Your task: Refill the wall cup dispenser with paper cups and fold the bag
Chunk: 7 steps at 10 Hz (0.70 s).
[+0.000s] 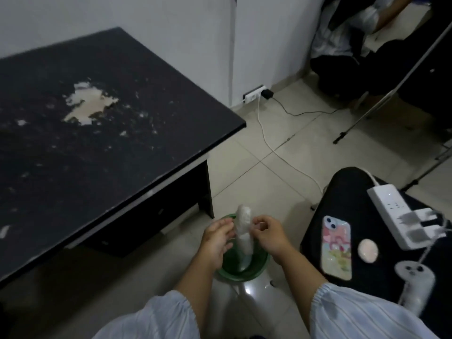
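A long clear plastic bag point(244, 228) holding a stack of white paper cups stands nearly upright, low in the middle of the view, over a green basin point(236, 271) on the floor. My left hand point(216, 238) pinches the bag's left side. My right hand point(267, 232) pinches its right side at about the same height. The lower end of the bag reaches into the basin. No wall cup dispenser is in view.
A worn black table point(97, 133) fills the left. On a black seat point(362, 216) at the right lie a phone point(337, 245), a white power strip point(396, 214), a round white object point(441, 250) and a white controller point(413, 277). Cables cross the tiled floor. A seated person is at top right.
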Tool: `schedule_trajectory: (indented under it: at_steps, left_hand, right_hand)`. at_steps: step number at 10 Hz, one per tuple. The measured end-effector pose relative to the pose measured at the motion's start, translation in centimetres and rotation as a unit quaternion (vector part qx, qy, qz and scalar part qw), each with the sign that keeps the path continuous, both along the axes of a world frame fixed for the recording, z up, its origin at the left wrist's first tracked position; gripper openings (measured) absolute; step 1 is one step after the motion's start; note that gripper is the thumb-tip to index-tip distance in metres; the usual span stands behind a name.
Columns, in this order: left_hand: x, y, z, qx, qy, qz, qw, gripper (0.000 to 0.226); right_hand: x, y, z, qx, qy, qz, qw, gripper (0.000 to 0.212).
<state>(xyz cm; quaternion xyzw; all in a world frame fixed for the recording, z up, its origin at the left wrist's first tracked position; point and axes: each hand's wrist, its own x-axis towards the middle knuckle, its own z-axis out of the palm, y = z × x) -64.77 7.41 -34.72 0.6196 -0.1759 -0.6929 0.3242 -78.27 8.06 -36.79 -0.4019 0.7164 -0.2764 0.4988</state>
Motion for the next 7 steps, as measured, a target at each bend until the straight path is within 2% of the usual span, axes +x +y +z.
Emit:
schedule_trajectory:
  at_steps: [1, 2, 3, 4, 5, 7]
  left_hand:
    - [0.2, 0.3, -5.8, 0.016, -0.002, 0.013, 1.000, 0.014]
    - [0.0, 0.5, -10.7, 0.031, 0.001, 0.030, 0.999, 0.014]
    - [-0.3, 0.5, -13.5, 0.046, -0.006, 0.028, 0.999, 0.012]
    - [-0.4, 0.3, -14.9, 0.045, -0.033, 0.046, 0.997, 0.019]
    - [-0.2, 0.3, -14.0, 0.037, -0.051, 0.054, 0.997, 0.028]
    - [1.1, 0.2, -7.9, -0.007, -0.061, 0.031, 0.998, 0.032]
  right_hand:
    - [0.7, 0.3, -5.1, 0.012, 0.011, -0.008, 1.000, 0.019]
    - [1.1, 0.4, -9.6, 0.023, 0.014, -0.020, 0.999, 0.016]
    - [1.0, 0.5, -12.6, 0.041, 0.014, -0.024, 0.999, 0.020]
    - [0.8, 0.5, -14.2, 0.047, 0.037, -0.030, 0.998, 0.042]
    - [0.8, 0.3, -13.6, 0.055, 0.051, -0.027, 0.997, 0.045]
    - [2.2, -0.6, -7.0, 0.021, 0.038, 0.009, 0.999, 0.033]
